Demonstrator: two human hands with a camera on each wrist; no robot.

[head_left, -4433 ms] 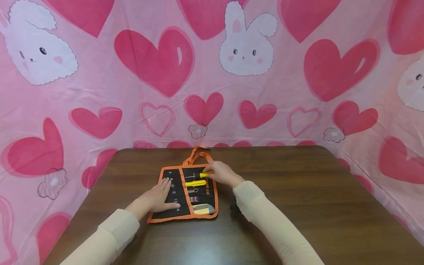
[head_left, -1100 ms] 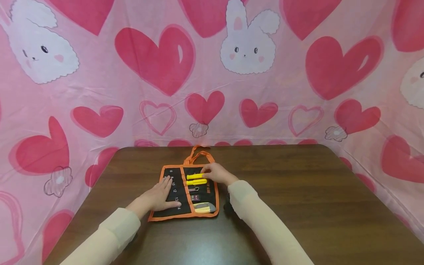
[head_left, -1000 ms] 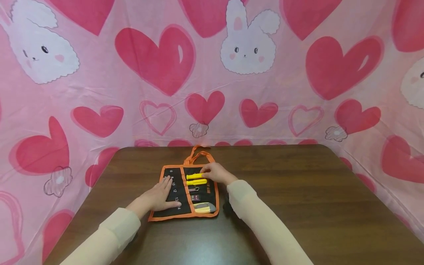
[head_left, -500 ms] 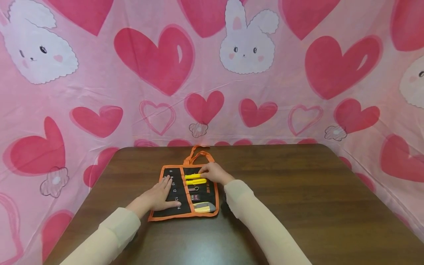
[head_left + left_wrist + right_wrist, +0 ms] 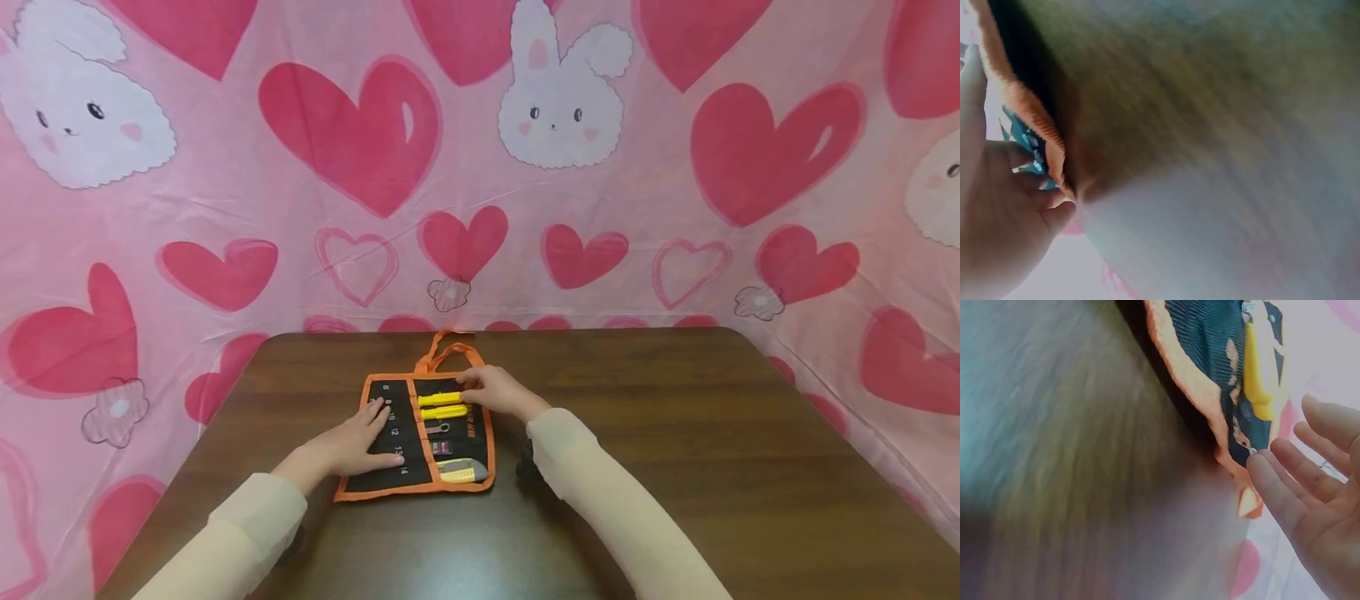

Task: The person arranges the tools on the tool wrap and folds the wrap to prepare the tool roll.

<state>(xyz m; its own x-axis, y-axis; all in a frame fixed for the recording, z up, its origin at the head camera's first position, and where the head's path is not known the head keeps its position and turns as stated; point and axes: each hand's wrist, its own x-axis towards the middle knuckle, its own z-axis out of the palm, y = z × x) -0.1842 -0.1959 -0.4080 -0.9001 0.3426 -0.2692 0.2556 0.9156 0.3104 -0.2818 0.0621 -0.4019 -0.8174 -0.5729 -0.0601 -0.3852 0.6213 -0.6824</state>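
A black tool roll (image 5: 401, 486) with orange edging lies spread out on the wooden table. Two yellow-handled screwdrivers sit in its pockets side by side, the far screwdriver (image 5: 439, 400) and the near screwdriver (image 5: 444, 412). My right hand (image 5: 498, 390) hovers by the far handle's end; in the right wrist view its loosely extended fingers (image 5: 1279, 481) stand apart from the yellow handle (image 5: 1255, 375). My left hand (image 5: 341, 450) lies with spread fingers over the roll's numbered left part. Below the screwdrivers are a small wrench (image 5: 438, 429) and a yellow-grey utility knife (image 5: 461, 472).
A small dark packet (image 5: 441, 448) sits between wrench and knife. Orange ties (image 5: 450, 354) trail from the roll's far edge. The brown table (image 5: 675, 450) reaches back to a pink curtain (image 5: 480, 192) with hearts and rabbits.
The far screwdriver has slid left into its pocket, so its shaft no longer shows. My right hand has since loosened from the handle and drawn back right. My left hand has shifted slightly left.
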